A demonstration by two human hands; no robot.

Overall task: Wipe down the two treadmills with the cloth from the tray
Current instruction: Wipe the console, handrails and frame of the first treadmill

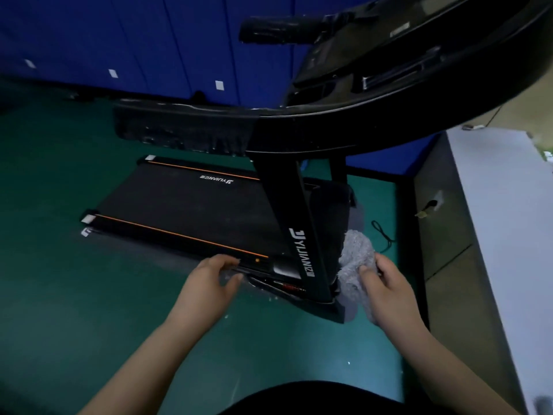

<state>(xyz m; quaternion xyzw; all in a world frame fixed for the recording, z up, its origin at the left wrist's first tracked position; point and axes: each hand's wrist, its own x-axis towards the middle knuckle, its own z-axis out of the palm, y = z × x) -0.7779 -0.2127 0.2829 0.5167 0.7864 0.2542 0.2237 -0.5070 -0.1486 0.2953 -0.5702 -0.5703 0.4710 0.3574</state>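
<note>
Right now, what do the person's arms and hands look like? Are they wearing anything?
Both arms are bare all the way down the picture, with no sleeves showing. The left hand and right hand have no gloves, and I can see no rings, watch or bracelets. The picture is dim and a bit blurry, so tiny details are hard to tell.

Single head-worn wide-angle view, looking steeply down and forward, close over the treadmill [191, 202] base and green floor [59, 295].

My left hand [211, 277] reaches forward with fingers loosely curled; my right hand [386, 283] is clenched, both forearms extended.
</note>
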